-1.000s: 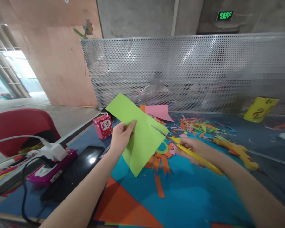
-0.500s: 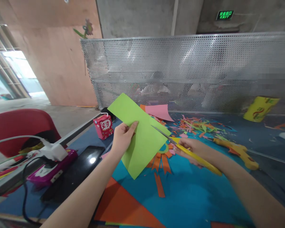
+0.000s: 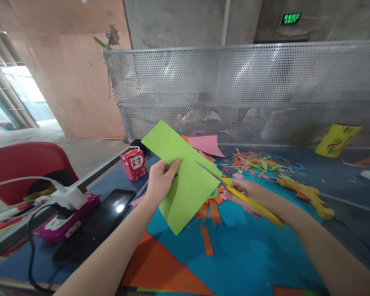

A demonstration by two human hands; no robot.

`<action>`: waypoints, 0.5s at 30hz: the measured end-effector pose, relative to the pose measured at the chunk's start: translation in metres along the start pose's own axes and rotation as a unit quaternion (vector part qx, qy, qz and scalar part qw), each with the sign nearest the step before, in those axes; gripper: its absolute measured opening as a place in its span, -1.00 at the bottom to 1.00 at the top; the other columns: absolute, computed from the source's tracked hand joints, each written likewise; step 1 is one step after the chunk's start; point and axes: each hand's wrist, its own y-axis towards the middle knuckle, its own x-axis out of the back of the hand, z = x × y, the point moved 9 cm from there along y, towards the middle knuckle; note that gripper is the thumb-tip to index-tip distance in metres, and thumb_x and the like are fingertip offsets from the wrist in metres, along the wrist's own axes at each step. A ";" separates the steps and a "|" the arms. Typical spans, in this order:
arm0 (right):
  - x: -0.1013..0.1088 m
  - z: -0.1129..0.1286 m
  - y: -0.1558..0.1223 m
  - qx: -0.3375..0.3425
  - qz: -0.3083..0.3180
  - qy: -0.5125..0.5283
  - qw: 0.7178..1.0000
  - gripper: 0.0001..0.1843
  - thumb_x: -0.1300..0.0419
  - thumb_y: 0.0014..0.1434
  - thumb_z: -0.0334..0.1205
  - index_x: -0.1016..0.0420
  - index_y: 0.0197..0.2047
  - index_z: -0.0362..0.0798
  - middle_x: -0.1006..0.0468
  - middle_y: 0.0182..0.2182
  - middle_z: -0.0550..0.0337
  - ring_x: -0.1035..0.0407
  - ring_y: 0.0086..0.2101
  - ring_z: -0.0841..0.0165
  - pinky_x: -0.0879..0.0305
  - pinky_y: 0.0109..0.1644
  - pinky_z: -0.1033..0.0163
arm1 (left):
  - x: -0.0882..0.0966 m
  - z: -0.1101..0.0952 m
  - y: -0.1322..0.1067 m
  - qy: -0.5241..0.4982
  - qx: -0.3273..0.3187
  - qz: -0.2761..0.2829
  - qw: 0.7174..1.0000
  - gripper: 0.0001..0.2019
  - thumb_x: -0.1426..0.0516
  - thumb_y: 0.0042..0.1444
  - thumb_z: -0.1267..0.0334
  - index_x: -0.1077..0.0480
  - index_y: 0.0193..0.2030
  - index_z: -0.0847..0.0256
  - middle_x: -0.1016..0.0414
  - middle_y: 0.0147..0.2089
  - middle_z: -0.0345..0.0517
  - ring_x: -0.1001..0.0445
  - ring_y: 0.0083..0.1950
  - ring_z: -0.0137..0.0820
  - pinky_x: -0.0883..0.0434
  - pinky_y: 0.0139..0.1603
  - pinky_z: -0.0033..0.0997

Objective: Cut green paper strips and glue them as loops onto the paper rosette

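Blue table (image 3: 351,189), green paper (image 3: 193,191), perhaps someone (image 3: 202,116) behind mesh (image 3: 172,70).

Two hands (image 3: 160,181) in play, one green sheet (image 3: 193,181), one pair of scissors (image 3: 254,204), one glue gun (image 3: 308,194), one drink carton (image 3: 133,165), and scraps (image 3: 253,161), probably dozens, too tangled to count!

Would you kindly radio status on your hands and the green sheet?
Left hand pinching green sheet. Right hand holding yellow-handled scissors, blade over sheet. Blade tip points toward left thumb, not touching.
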 end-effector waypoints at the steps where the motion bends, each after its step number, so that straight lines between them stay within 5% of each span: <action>1: 0.000 0.000 0.000 -0.003 0.002 0.001 1.000 -0.64 -0.09 -0.05 0.13 -0.15 -0.47 0.00 -0.01 -0.84 0.51 0.00 -0.80 0.53 0.09 -0.73 0.39 | 0.000 0.000 0.000 0.000 -0.001 0.000 1.000 -0.72 -0.16 -0.11 0.02 -0.36 -0.51 0.24 -0.31 -0.65 -0.29 -0.21 -0.65 -0.54 -0.16 -0.65 -0.54; 10: 0.001 -0.002 -0.005 -0.059 -0.013 0.025 0.998 -0.62 -0.07 -0.02 0.13 -0.06 -0.50 0.01 -0.02 -0.85 0.54 0.03 -0.87 0.57 0.04 -0.82 0.42 | -0.001 0.001 -0.001 -0.001 -0.006 0.004 1.000 -0.73 -0.14 -0.09 0.03 -0.36 -0.50 0.24 -0.31 -0.64 -0.29 -0.21 -0.65 -0.54 -0.15 -0.65 -0.54; 15: -0.005 -0.003 -0.002 -0.031 0.018 0.045 0.998 -0.62 -0.08 -0.03 0.14 -0.13 -0.44 0.00 -0.06 -0.84 0.53 -0.03 -0.84 0.56 0.00 -0.78 0.43 | -0.002 -0.003 -0.003 0.069 -0.030 -0.004 0.997 -0.69 -0.13 -0.08 0.04 -0.31 -0.61 0.25 -0.23 -0.69 -0.30 -0.12 -0.66 -0.58 -0.06 -0.67 -0.56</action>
